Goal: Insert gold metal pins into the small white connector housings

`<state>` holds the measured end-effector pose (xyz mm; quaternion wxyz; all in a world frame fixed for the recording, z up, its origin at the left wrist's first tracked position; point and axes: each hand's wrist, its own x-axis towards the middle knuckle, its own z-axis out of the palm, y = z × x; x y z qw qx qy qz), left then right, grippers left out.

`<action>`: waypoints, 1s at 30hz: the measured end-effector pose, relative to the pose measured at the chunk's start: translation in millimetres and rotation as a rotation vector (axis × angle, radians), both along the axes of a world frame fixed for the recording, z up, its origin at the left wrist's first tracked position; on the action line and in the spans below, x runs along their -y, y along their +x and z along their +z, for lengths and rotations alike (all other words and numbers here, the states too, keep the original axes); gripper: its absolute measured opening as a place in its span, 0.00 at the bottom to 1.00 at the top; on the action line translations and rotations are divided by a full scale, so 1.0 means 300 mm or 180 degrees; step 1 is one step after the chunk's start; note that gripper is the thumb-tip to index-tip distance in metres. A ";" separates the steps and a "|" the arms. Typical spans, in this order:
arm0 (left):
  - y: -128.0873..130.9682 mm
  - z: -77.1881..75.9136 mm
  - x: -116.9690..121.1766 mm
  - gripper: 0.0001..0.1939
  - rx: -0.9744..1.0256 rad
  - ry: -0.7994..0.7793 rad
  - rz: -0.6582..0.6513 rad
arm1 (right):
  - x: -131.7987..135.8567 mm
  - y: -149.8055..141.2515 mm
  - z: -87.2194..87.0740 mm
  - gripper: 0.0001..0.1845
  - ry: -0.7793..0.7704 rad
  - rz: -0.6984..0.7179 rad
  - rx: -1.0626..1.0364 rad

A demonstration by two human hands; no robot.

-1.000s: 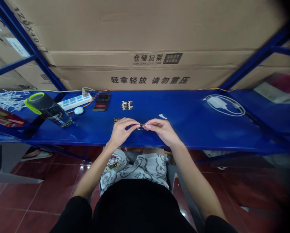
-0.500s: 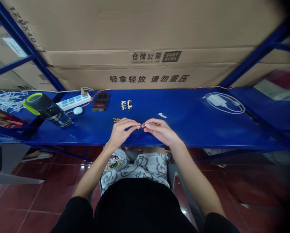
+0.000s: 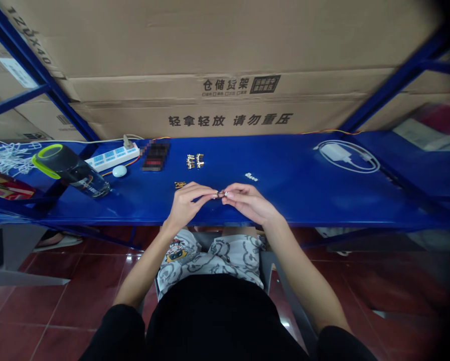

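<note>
1. Small dark part sits between the fingertips of both hands.
2. Left hand and right hand pinch it from either side.
3. Metal fittings lie beyond the fingers on the blue shelf.

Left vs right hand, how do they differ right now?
The left hand has fingers pointing right, the right hand fingers pointing left. The left hand is nearer a small brass piece, the right hand nearer small white bits. Both are bare and pinch one small dark part.
</note>
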<state>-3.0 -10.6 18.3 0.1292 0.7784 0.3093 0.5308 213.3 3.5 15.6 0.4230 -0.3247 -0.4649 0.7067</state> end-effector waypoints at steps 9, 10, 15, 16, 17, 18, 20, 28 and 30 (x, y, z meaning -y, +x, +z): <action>0.017 -0.001 0.002 0.05 0.0026 0.0039 0.0100 | 0.001 0.009 0.001 0.11 -0.0009 0.0044 -0.0109; 0.020 -0.001 0.001 0.05 0.0036 0.0030 0.0087 | 0.001 0.010 0.001 0.11 -0.0012 0.0034 -0.0112; 0.026 0.000 0.000 0.05 0.0133 0.0030 0.0000 | 0.002 0.011 0.000 0.11 -0.0080 -0.0031 -0.0141; 0.027 0.001 0.000 0.05 0.0153 0.0028 0.0005 | 0.002 0.011 0.000 0.11 -0.0088 -0.0045 -0.0184; 0.027 0.001 0.001 0.05 0.0166 0.0029 0.0006 | 0.002 0.010 0.001 0.11 -0.0097 -0.0042 -0.0231; 0.028 0.002 0.001 0.05 0.0176 0.0042 0.0000 | 0.002 0.009 0.002 0.11 -0.0110 -0.0018 -0.0277; 0.028 0.002 0.000 0.05 0.0186 0.0104 -0.0032 | 0.003 0.008 0.005 0.10 -0.0148 0.0061 -0.0354; 0.027 0.003 -0.003 0.04 0.0250 0.0196 -0.0069 | 0.007 0.002 0.016 0.10 -0.0226 0.0134 -0.0448; 0.027 0.003 -0.002 0.04 0.0247 0.0219 -0.0035 | 0.009 -0.005 0.015 0.09 -0.0200 0.0171 -0.0488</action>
